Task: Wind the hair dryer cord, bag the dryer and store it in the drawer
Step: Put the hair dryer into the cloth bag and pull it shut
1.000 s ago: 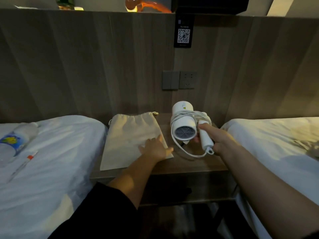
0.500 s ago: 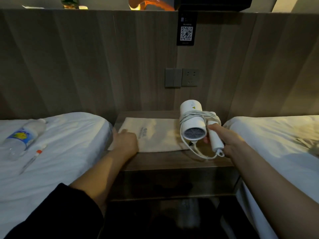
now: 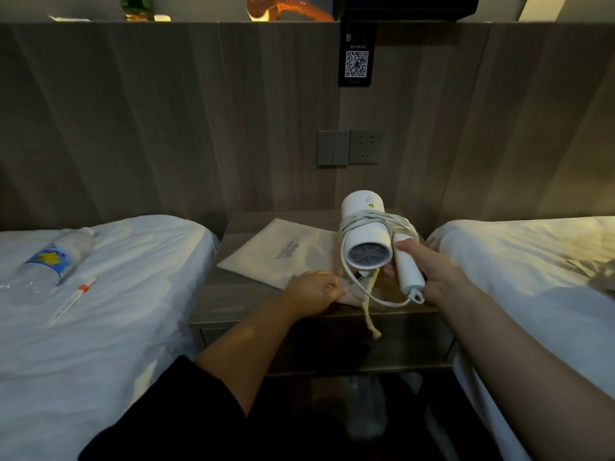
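Note:
A white hair dryer [image 3: 366, 241] with its cord [image 3: 376, 221] wound around the body is held above the nightstand [image 3: 213, 294], grille toward me. My right hand [image 3: 436, 277] grips its handle. A beige drawstring bag [image 3: 283, 251] lies flat on the nightstand, its mouth turned toward the front edge under the dryer. My left hand [image 3: 311, 291] pinches the bag's edge near the mouth. The bag's drawstring [image 3: 369, 311] dangles over the nightstand's front edge. A loop of cord hangs below the dryer.
White beds flank the nightstand, left bed [image 3: 116, 311] and right bed [image 3: 532, 277]. A water bottle [image 3: 56, 257] and a thin pen-like stick [image 3: 71, 301] lie on the left bed. A switch and socket [image 3: 349, 148] sit on the wooden wall panel behind.
The bag has been turned around on the nightstand, so its mouth and drawstring now face the front. My left hand moved from the bag's left end to its front right edge. The dryer stayed held.

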A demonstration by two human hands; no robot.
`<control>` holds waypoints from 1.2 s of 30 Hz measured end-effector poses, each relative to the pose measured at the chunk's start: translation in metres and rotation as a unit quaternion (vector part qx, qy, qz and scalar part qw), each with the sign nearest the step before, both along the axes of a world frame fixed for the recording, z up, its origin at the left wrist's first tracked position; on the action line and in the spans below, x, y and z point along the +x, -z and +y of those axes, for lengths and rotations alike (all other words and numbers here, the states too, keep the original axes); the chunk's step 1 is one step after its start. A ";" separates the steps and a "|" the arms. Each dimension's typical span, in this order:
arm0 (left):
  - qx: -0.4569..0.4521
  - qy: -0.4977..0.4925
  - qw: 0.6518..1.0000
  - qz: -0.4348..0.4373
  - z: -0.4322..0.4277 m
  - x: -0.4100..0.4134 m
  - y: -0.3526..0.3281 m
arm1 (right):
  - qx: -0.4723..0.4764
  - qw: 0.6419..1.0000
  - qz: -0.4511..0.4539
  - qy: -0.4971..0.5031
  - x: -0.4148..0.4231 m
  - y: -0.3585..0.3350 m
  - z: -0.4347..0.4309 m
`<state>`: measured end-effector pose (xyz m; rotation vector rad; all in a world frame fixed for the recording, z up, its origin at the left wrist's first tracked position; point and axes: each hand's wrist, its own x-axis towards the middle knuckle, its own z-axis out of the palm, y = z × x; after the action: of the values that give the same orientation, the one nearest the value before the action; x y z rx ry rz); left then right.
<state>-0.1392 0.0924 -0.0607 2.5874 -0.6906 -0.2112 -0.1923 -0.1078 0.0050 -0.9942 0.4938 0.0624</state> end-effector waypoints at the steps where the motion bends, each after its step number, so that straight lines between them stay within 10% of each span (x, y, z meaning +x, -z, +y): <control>1: 0.001 -0.012 1.000 -0.004 0.004 0.001 -0.001 | 0.002 1.000 -0.005 -0.002 -0.002 -0.001 0.001; 13: 0.172 -0.233 0.953 -0.092 0.042 -0.001 -0.016 | 0.003 0.999 -0.041 -0.017 -0.029 -0.006 0.007; 24: 0.094 -0.101 0.987 -0.082 0.053 -0.019 -0.016 | 0.002 0.997 -0.061 -0.041 -0.040 -0.004 -0.011; 30: -0.096 -0.144 0.984 0.050 0.053 -0.019 -0.021 | -0.003 0.994 -0.038 -0.098 -0.051 0.011 -0.011; 36: -0.371 -0.212 0.877 0.219 0.042 -0.029 -0.044 | 0.034 0.986 0.008 -0.162 -0.058 0.022 0.012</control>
<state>-0.1682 0.1340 -0.0170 1.7855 0.0006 -0.3025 -0.2501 -0.0954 -0.0172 -0.9989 0.3382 0.3756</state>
